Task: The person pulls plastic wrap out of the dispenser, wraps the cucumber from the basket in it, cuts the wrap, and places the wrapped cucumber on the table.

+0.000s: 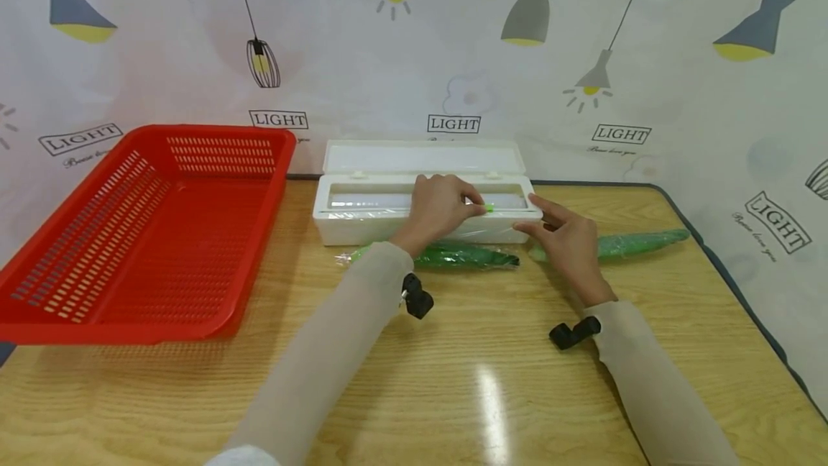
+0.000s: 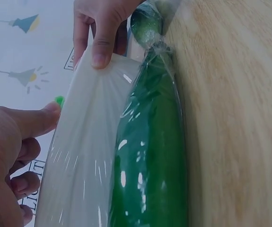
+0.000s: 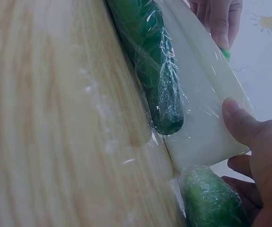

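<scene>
A white cling film dispenser box (image 1: 362, 227) stands with its lid up, the film roll (image 1: 371, 200) showing inside. My left hand (image 1: 441, 206) pinches the small green slide cutter (image 1: 489, 208) at the box's front rim, thumb tip right at it. The right hand (image 1: 569, 239) grips the box's right end, thumb on the front face. Stretched film drapes down the front. Right before the box lies a cucumber (image 1: 468, 256) wrapped in film. Another film-wrapped cucumber (image 1: 647, 242) lies to the right, its near end partly hidden behind the right hand.
A large red plastic basket (image 1: 249, 265) with slotted walls stands on the left of the wooden table (image 1: 427, 387). Behind the table hangs a patterned cloth (image 1: 349, 56) with lamp prints. The box's raised lid (image 1: 423, 157) is close to that cloth.
</scene>
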Demonstrator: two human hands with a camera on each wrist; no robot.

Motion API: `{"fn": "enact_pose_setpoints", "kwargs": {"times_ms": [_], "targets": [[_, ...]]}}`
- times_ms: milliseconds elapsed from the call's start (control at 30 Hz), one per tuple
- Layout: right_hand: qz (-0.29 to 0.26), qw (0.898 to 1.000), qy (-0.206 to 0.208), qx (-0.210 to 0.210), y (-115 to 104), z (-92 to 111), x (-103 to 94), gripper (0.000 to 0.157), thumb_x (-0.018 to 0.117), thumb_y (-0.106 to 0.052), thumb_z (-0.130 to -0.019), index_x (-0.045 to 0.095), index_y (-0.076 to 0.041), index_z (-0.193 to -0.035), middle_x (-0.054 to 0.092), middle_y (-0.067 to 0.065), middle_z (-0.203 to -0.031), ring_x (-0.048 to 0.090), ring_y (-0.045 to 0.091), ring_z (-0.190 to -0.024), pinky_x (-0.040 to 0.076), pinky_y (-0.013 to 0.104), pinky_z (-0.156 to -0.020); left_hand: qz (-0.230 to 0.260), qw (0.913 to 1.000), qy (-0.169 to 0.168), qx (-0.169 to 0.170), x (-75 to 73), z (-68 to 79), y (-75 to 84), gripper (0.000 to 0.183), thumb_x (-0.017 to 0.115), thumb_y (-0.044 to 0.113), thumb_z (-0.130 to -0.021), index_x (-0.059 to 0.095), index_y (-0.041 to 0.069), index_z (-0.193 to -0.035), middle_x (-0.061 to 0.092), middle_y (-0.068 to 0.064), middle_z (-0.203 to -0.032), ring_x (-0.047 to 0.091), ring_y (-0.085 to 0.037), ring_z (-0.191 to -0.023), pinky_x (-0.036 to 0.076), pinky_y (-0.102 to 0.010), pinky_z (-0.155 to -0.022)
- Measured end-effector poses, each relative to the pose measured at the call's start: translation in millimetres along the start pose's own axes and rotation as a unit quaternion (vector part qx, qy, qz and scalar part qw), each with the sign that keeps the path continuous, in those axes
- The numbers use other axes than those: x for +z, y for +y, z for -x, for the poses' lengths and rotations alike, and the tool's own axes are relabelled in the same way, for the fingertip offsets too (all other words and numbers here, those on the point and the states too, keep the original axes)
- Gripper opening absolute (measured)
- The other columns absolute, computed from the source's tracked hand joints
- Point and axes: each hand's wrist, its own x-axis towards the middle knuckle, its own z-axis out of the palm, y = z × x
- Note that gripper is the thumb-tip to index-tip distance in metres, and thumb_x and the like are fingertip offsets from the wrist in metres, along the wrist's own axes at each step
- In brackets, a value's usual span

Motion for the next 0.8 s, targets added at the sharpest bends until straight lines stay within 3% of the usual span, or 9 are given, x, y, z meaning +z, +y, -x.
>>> {"fn": "enact_pose_setpoints", "kwargs": {"times_ms": [333,600,800], "targets": [[0.011,1.000,0.003,0.002,-1,1,0.7,0.053,0.077,-0.041,-0.077,0.064,-0.025,-0.126,0.068,0.006,-0.113,0.066,0.015,-0.094,0.052,0.029,-0.078,0.020,0.9996,-0.009,-0.017,-8.5,9.7,-16.1,0.024,0.063,0.049,-0.088,0.076,0.031,-0.099,0.063,0.016,-0.066,0.054,-0.007,-0.067,0.031,-0.047,-0.099],[0.006,1.000,0.004,-0.004,-1,1,2.0,0.053,0.077,-0.039,-0.077,0.064,-0.025,-0.126,0.068,0.004,-0.113,0.067,0.014,-0.093,0.052,0.026,-0.078,0.039,0.9992,0.012,-0.008,-10.3,16.1,-26.1,0.022,0.064,0.047,-0.088,0.076,0.031,-0.098,0.066,0.015,-0.073,0.055,-0.007,-0.071,0.034,-0.042,-0.088],[0.008,1.000,0.003,-0.006,-1,0,0.4,0.053,0.077,-0.039,-0.077,0.064,-0.024,-0.126,0.068,0.004,-0.112,0.067,0.014,-0.093,0.052,0.024,-0.077,0.024,0.9996,0.010,-0.012,-17.6,20.4,-34.8,0.021,0.065,0.046,-0.088,0.076,0.030,-0.098,0.065,0.015,-0.070,0.055,-0.007,-0.070,0.027,-0.049,-0.101]]}}
